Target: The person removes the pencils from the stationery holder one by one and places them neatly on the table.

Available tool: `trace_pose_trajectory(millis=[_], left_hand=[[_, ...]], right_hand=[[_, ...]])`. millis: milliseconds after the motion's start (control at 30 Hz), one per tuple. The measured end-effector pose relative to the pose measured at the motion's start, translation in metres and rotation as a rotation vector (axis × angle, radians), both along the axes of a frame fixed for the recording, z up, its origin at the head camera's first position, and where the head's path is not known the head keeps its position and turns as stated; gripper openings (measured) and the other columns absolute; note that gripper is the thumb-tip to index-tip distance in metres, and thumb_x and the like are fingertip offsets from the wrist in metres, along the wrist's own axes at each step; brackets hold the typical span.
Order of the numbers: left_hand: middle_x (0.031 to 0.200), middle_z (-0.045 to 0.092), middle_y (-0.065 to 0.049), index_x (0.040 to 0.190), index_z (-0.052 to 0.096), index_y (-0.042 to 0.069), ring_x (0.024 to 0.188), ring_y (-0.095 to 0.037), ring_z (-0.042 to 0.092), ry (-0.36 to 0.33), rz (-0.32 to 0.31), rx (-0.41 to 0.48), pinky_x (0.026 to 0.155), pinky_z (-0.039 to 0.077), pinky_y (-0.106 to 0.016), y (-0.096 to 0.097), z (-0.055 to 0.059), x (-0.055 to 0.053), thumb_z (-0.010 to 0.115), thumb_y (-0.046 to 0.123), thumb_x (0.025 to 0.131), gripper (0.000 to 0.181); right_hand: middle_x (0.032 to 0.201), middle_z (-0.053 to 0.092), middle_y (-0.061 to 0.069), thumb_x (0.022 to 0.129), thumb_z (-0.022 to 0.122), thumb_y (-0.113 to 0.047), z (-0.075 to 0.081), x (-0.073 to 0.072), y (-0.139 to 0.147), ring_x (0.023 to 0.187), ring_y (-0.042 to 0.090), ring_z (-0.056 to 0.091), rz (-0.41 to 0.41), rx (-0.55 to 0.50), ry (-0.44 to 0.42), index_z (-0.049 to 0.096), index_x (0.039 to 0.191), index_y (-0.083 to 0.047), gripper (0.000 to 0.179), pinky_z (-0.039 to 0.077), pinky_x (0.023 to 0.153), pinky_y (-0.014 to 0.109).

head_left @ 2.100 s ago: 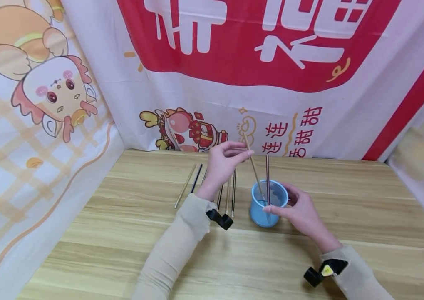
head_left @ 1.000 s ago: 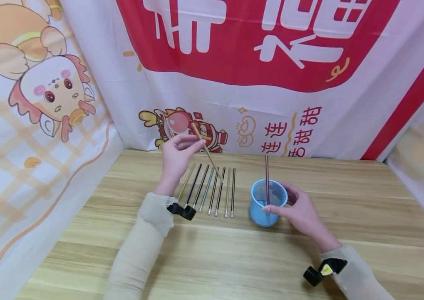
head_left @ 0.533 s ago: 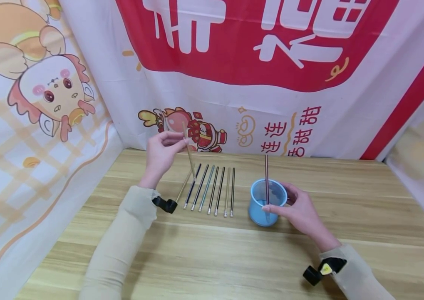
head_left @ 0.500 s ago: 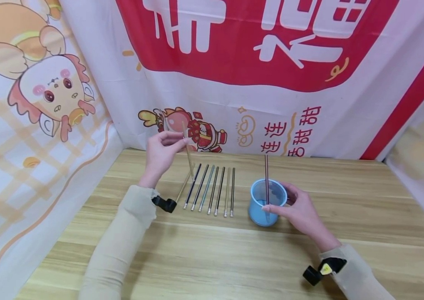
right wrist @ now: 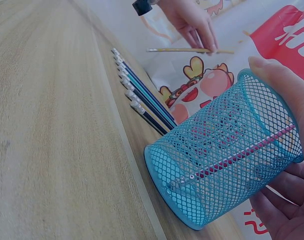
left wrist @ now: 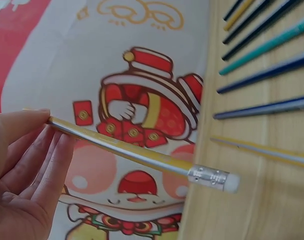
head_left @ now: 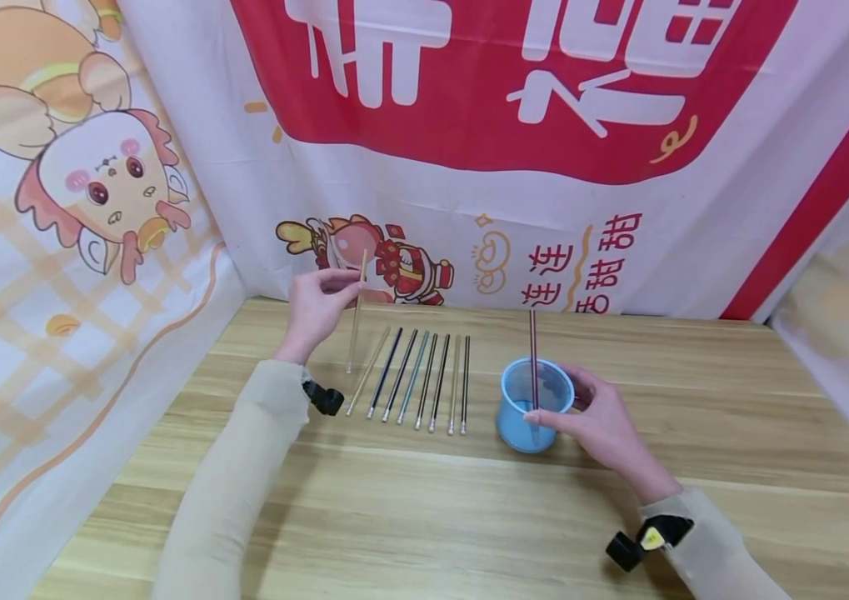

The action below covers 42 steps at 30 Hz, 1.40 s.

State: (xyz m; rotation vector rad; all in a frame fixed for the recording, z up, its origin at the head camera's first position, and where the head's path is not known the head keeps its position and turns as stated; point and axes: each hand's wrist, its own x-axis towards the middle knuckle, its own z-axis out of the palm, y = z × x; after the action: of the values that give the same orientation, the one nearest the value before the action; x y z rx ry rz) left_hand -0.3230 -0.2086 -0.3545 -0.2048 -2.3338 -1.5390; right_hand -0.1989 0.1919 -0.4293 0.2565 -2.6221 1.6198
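My left hand point(head_left: 315, 312) pinches a yellow pencil point(head_left: 354, 333) between thumb and fingertips. In the left wrist view the pencil's white eraser point(left wrist: 232, 183) and metal band point away from the hand, over the table. At the table's right part, my right hand point(head_left: 607, 425) grips a blue mesh pencil holder point(head_left: 523, 433), thumb at the rim and fingers behind it. One dark red pencil point(head_left: 533, 346) stands inside, eraser end at the bottom. Between the hands lies a row of several pencils point(head_left: 418, 379), eraser ends toward me; the leftmost one is a yellow pencil point(head_left: 367, 371).
The wooden table point(head_left: 424, 517) ends at the back against a white and red printed cloth point(head_left: 499, 158). Another printed cloth point(head_left: 57, 333) hangs along the left side. Black wrist cameras sit on both sleeves.
My left hand has lifted the yellow pencil out of the pencil holder and carried it left, past the row. Its eraser end now hangs left of the leftmost pencil. The right hand stays put.
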Motion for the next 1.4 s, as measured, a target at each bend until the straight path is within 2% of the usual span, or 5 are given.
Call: trace_pose_trajectory(millis=[367,633,1067,1233,1400], left_hand=[[0.103,0.075,-0.011,0.114,0.076,0.004,0.086,-0.022,0.073,-0.098,0.008,-0.140,0.074,0.062,-0.030,-0.012,-0.028,-0.022,0.075,0.018,0.096,0.023],[0.095,0.076,-0.014,0.110,0.077,0.000,0.076,-0.023,0.074,-0.128,0.027,-0.236,0.063,0.059,-0.023,-0.014,-0.049,-0.027,0.074,0.011,0.095,0.019],[0.102,0.075,-0.017,0.110,0.076,-0.003,0.078,-0.021,0.073,-0.305,0.051,-0.228,0.067,0.060,-0.024,-0.018,-0.080,-0.031,0.075,0.004,0.091,0.020],[0.100,0.076,-0.015,0.110,0.077,0.000,0.078,-0.020,0.074,-0.378,0.069,-0.258,0.069,0.059,-0.026,-0.018,-0.085,-0.029,0.078,0.007,0.091,0.020],[0.100,0.075,-0.014,0.106,0.078,0.002,0.077,-0.019,0.073,-0.436,0.072,-0.201,0.068,0.061,-0.026,-0.018,-0.086,-0.029,0.079,0.007,0.090,0.017]], right_hand=[[0.134,0.061,0.013,0.082,0.089,-0.032,0.000,0.000,0.000,0.122,0.030,0.059,0.000,0.004,-0.004,0.053,0.143,-0.006,0.076,0.049,0.106,0.046],[0.134,0.061,0.013,0.082,0.089,-0.032,0.000,0.000,0.000,0.123,0.030,0.059,0.000,0.004,-0.005,0.053,0.143,-0.006,0.075,0.049,0.105,0.046],[0.133,0.062,0.013,0.082,0.089,-0.031,-0.002,0.000,0.000,0.121,0.030,0.060,0.001,0.003,0.004,0.054,0.142,-0.006,0.075,0.049,0.105,0.046],[0.133,0.062,0.013,0.082,0.089,-0.034,-0.002,-0.001,0.000,0.122,0.030,0.059,0.006,0.007,0.004,0.053,0.143,-0.006,0.076,0.049,0.105,0.046],[0.134,0.062,0.013,0.082,0.089,-0.031,-0.002,-0.001,-0.001,0.122,0.030,0.059,0.000,-0.004,0.002,0.053,0.143,-0.006,0.075,0.049,0.105,0.046]])
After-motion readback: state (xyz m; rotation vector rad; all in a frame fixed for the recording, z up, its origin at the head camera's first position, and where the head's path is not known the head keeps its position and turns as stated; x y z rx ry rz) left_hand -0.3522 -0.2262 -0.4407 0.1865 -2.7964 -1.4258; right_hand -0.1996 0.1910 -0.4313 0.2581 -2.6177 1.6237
